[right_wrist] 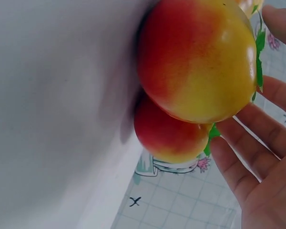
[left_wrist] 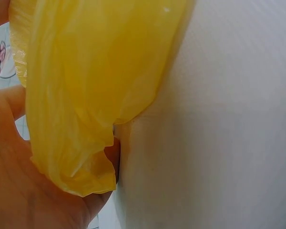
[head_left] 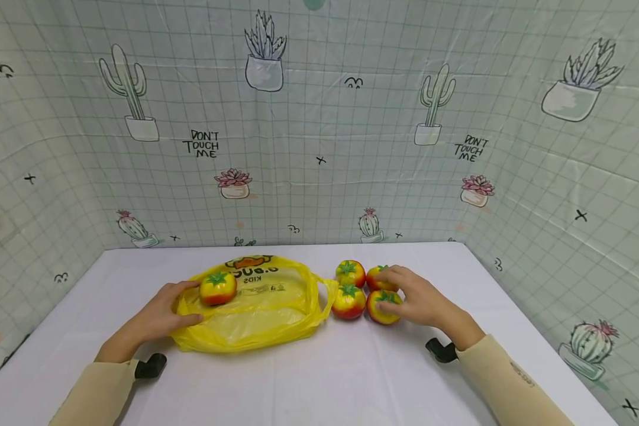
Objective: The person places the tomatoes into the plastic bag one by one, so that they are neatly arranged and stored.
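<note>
A yellow plastic bag lies flat on the table, its handle end toward the right. On or in its left part sits one red-and-yellow toy tomato with a green leafy top. My left hand rests at the bag's left end, fingers and thumb spread, fingertips near that tomato; the left wrist view shows yellow plastic against the palm. Several similar tomatoes cluster right of the bag. My right hand reaches over the front right tomato and the back right tomato, its fingers spread beside their leafy tops.
The front left tomato of the cluster stands beside the bag's handle, with the back left tomato behind it. A white cloth covers the table. Patterned sheets wall in the back and sides.
</note>
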Action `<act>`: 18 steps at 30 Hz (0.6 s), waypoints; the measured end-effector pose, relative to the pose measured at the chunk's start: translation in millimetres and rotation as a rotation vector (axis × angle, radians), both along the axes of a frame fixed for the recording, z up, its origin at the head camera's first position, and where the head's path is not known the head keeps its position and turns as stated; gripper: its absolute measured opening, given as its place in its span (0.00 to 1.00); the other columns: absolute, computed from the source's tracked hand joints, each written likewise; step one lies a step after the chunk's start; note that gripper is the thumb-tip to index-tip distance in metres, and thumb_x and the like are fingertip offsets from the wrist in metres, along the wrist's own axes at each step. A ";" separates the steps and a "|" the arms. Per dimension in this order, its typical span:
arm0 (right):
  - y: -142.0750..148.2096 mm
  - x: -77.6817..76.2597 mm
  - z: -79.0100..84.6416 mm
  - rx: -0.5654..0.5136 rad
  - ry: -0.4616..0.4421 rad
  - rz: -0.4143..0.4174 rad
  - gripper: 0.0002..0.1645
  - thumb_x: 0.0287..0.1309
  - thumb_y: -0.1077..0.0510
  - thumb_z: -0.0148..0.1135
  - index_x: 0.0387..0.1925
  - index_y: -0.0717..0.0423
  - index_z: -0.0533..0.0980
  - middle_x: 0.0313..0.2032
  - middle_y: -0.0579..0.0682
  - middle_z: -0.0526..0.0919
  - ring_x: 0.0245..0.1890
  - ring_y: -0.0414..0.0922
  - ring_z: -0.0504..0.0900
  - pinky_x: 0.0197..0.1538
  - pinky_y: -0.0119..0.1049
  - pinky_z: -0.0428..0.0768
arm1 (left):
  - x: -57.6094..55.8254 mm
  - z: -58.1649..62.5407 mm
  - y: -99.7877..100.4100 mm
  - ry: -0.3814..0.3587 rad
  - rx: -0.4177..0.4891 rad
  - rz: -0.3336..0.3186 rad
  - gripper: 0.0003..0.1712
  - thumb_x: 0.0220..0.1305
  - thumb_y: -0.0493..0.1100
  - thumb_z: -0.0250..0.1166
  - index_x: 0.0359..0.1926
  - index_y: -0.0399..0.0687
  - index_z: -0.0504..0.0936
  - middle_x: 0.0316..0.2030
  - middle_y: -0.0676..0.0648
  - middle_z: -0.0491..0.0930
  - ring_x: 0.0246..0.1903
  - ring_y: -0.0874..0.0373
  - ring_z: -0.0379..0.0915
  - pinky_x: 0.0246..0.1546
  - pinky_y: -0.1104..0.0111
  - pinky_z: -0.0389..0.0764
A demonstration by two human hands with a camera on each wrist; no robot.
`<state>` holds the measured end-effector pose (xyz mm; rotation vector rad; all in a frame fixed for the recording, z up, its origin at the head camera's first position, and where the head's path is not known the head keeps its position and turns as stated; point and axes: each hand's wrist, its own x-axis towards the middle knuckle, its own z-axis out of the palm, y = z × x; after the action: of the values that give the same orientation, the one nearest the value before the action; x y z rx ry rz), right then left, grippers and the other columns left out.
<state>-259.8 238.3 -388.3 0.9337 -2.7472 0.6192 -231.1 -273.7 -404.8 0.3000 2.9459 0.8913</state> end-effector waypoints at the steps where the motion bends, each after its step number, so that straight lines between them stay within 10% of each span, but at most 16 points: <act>1: 0.5 1.2 -0.5 0.001 0.006 -0.002 0.30 0.52 0.42 0.68 0.54 0.51 0.76 0.53 0.46 0.74 0.53 0.47 0.73 0.56 0.51 0.73 | -0.1 -0.1 0.0 0.004 0.000 -0.001 0.47 0.51 0.56 0.70 0.66 0.37 0.63 0.58 0.28 0.61 0.55 0.34 0.60 0.55 0.35 0.61; 18: 5.1 13.0 -7.7 0.072 0.057 -0.001 0.35 0.48 0.41 0.71 0.57 0.47 0.74 0.56 0.46 0.73 0.56 0.48 0.73 0.56 0.51 0.74 | 0.9 1.1 0.1 0.011 -0.008 -0.007 0.47 0.52 0.56 0.70 0.66 0.37 0.63 0.58 0.28 0.61 0.55 0.34 0.60 0.55 0.35 0.61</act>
<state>-246.8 243.4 -396.0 0.9500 -2.7352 0.4887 -230.1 -273.6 -403.7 0.3153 2.9558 0.8801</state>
